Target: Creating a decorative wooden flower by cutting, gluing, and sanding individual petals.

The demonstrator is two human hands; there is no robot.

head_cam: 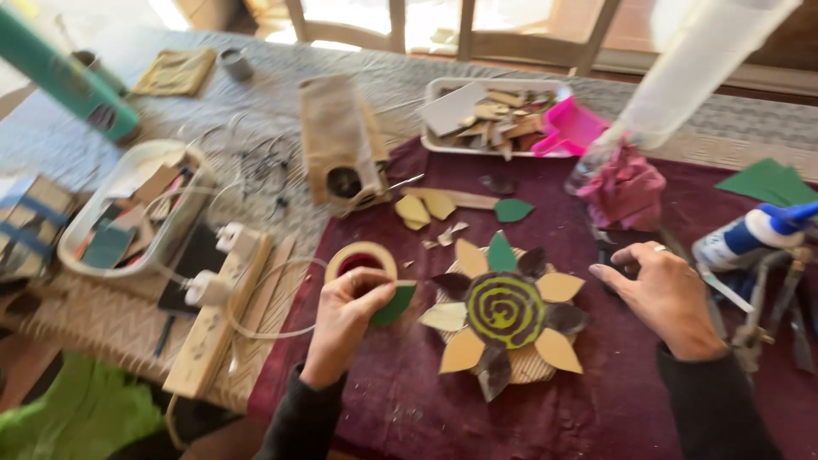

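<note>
- A dark red cloth (596,383) covers the table under both hands, with a pale woven cloth (85,315) beyond the left fingers' outer side.
- A flower (504,311) made of cut petals, yellow, cream, green and brown around a brown disc with a green spiral, lies flat between the two hands, just beside the fingertips of each.
- A white tray (443,89) of card scraps sits well beyond the fingers, at the far side; a pink scoop (569,128) rests at its edge.
- A clear tub (128,204) of scraps lies well out past the left fingers.
- The right hand (660,294) rests palm down on the red cloth, fingers loosely spread and holding nothing, their tips pointing toward the flower.
- The left hand (345,319) has fingers and thumb pinched narrow on a green petal (394,304), which pokes out toward the flower, near but not touching it.
- A tape roll (360,258) sits just behind the left fingertips, touching or nearly so.
- A glue bottle (750,234) with a blue cap lies beyond the right fingers' outer side.
- Loose petals (426,207) lie past the flower, well ahead of the fingertips.
- Risk, as I judge it: the flower's petals look loosely laid, so a nudge from either hand could shift them; the light pinch could also let the green petal slip.
</note>
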